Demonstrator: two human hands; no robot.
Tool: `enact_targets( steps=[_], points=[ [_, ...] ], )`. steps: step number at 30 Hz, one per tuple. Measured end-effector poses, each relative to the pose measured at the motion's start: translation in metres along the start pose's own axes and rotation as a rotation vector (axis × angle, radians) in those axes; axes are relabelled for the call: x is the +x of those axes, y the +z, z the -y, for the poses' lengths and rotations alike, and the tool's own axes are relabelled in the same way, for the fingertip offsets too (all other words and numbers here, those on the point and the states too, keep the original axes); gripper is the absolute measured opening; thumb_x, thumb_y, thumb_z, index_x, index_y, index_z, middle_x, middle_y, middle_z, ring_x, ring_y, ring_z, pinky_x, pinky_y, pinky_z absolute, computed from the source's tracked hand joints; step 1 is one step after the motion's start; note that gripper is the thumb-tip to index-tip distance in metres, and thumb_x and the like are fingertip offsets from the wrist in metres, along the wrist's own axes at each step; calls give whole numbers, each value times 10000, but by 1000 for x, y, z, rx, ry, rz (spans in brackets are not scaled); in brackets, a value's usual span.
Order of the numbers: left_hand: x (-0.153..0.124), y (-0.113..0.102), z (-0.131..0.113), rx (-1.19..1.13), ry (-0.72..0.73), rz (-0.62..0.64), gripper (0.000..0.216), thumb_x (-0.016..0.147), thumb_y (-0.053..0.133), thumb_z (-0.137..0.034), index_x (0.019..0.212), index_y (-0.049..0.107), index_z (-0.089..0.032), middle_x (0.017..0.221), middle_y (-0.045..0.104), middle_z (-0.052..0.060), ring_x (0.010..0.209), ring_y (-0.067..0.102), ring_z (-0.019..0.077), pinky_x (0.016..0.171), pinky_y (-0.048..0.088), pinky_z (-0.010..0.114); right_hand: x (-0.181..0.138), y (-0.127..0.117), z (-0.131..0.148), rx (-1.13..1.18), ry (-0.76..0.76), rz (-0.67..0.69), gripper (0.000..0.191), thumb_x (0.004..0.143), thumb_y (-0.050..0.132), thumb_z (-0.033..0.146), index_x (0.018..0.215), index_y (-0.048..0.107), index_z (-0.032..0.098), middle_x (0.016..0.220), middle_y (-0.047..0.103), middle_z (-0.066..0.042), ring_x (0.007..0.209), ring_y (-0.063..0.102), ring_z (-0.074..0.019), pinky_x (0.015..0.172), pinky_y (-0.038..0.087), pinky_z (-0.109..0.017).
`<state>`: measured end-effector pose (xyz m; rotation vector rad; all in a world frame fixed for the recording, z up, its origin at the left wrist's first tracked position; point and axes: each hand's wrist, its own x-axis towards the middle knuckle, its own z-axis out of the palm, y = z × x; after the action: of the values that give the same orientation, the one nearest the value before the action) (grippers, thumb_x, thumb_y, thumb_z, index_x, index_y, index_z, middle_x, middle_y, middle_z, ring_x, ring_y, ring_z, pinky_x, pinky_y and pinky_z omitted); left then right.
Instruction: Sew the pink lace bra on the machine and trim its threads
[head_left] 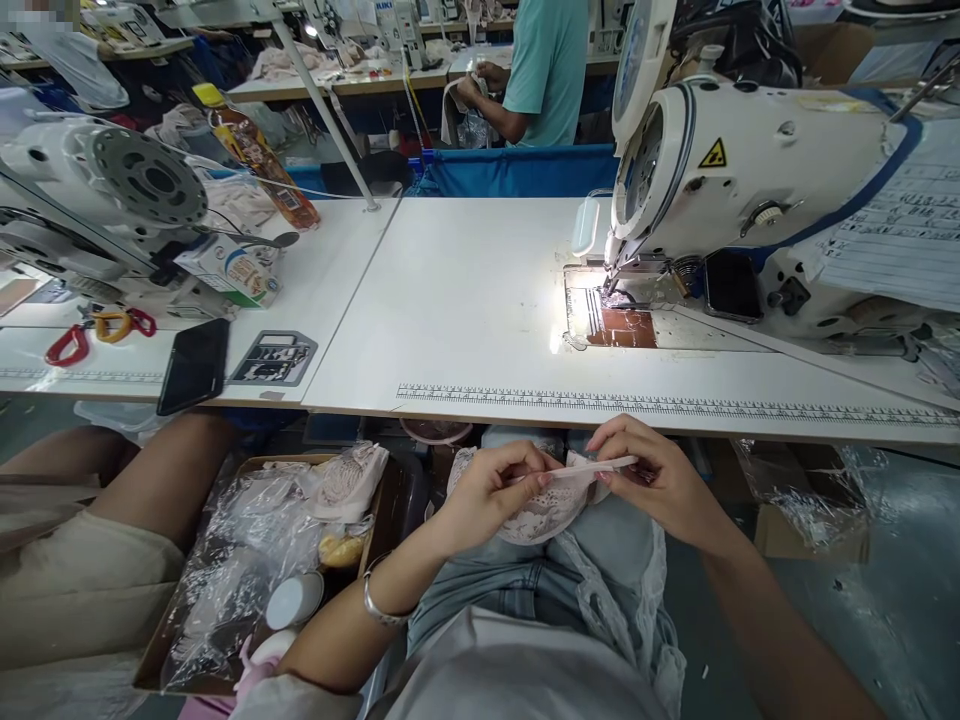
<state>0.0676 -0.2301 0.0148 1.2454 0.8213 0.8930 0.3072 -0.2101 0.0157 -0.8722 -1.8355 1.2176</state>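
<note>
The left hand (pixel 495 492) and right hand (pixel 651 480) each pinch the lace (pixel 538 518) along its upper edge, grip narrow. It spans the gap between both hands, over the lap (pixel 491 590), near the tabletop (pixel 465 300).

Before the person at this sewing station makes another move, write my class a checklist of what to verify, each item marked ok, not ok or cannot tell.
1. Left hand grips the pale lace fabric: ok, fingers pinching its edge strip.
2. Right hand grips too: ok, holding the strip's other end.
3. Fabric off the floor: ok, held above the lap.
4. White sewing machine lit at the needle: ok, bright light there.
5. Black phone fully on the left tabletop: not ok, one end overhangs the front edge.
6. Strip's stitching sound: cannot tell, too small.
</note>
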Motion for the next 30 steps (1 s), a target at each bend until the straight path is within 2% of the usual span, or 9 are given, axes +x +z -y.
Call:
enact_targets(
  steps=[3,5,9,14,18,20,25,30],
  points=[
    [1,-1,2,-62,-8,2,300,901,695,-371,758,572,-137,937,689,84,733,547,115,670,432,225,-1,0,0,146,61,21,288,1030,643,455,910,683,195,785,590,-37,576,542,-151,503,431,-233],
    [1,0,3,-79,-5,-5,289,904,695,-358,762,580,-134,928,683,79,722,530,107,659,420,220,-1,1,0,170,98,-3,282,1023,652,463,937,683,196,729,584,-19,541,535,-144,500,437,-223],
    [1,2,4,-109,-8,-11,291,903,697,-356,759,577,-133,929,680,78,720,519,103,651,408,215,0,4,2,140,104,-26,282,958,740,491,951,712,211,840,628,-51,630,568,-166,513,446,-217],
    [0,2,4,-70,5,-11,292,905,690,-353,754,569,-135,916,675,76,743,544,114,683,427,222,2,8,0,146,-6,-117,260,965,752,431,835,743,206,848,633,-74,732,603,-207,580,472,-247],
    [-1,2,2,62,49,-37,265,924,655,-323,753,573,-137,885,676,75,721,547,115,657,421,216,-2,11,-1,193,89,-164,267,984,734,416,838,735,193,594,568,-10,492,513,-143,473,393,-219],
    [-1,3,1,125,82,-51,252,928,642,-299,745,571,-141,868,679,73,750,577,128,685,440,221,-3,12,-2,193,123,-185,296,966,752,447,831,732,184,538,542,2,452,488,-137,453,367,-218],
    [-2,6,-1,241,171,-80,235,939,613,-251,733,554,-154,847,683,57,781,620,135,730,462,220,-3,15,-4,179,143,-273,434,887,800,561,719,711,171,553,528,-12,456,458,-140,443,352,-236],
    [-1,6,-2,255,200,-76,233,947,601,-251,739,550,-158,846,679,58,778,622,136,719,467,217,-1,19,-1,158,52,-347,360,893,813,499,726,731,191,664,547,-28,556,444,-150,486,327,-244]
  ],
)
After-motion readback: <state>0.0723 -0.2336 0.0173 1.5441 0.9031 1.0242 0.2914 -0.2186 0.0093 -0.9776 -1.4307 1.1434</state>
